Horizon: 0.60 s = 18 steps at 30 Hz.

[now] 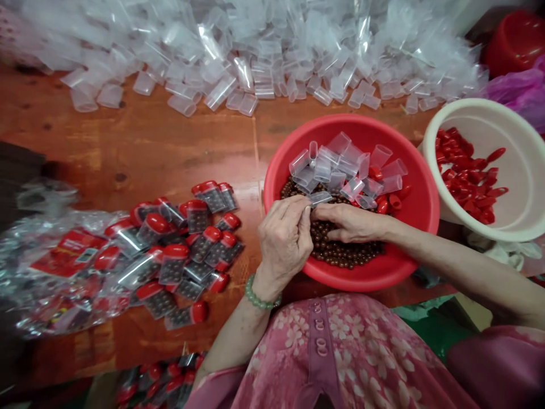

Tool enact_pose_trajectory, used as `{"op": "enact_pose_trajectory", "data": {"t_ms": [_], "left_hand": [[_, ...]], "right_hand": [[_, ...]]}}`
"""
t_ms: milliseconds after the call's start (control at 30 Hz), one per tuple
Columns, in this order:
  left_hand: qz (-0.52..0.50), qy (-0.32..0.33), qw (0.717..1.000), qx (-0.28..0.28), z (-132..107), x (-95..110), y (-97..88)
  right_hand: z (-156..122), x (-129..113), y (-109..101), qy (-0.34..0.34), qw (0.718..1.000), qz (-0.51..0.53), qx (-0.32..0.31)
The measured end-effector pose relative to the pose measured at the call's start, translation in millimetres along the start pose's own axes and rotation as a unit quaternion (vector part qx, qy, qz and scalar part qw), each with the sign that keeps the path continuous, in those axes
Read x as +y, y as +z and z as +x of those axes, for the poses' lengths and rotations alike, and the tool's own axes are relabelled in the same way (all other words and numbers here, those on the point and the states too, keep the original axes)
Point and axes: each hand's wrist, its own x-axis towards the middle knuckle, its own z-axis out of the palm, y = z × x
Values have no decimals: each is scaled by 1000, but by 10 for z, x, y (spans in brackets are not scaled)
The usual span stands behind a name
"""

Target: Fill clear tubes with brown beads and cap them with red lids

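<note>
My left hand [286,232], with a green bead bracelet [263,293] at the wrist, has its fingers closed around a small clear plastic case [320,197]. Just to the right, my right hand [355,221] is curled low over the brown beads [344,253], its fingertips close to the case. What its fingers pinch is hidden. Both hands are over a red basin [426,227], which holds the beads. Behind my right hand, more clear cases [336,165] lie heaped on the beads, with several red caps [389,201] beside them.
A white tub [517,182] of red caps [468,176] stands to the right. Filled, red-capped cases [174,264] lie at left near clear plastic bags [25,272]. Loose clear cases [255,62] are piled across the back of the wooden table [183,142]. More capped cases [162,383] are below its edge.
</note>
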Motion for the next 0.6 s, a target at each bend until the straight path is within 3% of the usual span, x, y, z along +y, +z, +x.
{"op": "enact_pose_trajectory", "data": {"t_ms": [200, 333, 467, 600], "left_hand": [[-107, -89, 989, -45, 36, 21, -159], [-248, -139, 949, -136, 55, 31, -281], [-352, -147, 895, -233, 58, 58, -248], [-344, -136, 887, -275, 64, 81, -160]], "right_hand": [[-180, -126, -199, 26, 987, 145, 62], [-247, -181, -261, -4, 981, 162, 107], [-251, -185, -315, -52, 976, 159, 136], [-266, -223, -365, -72, 976, 139, 151]]}}
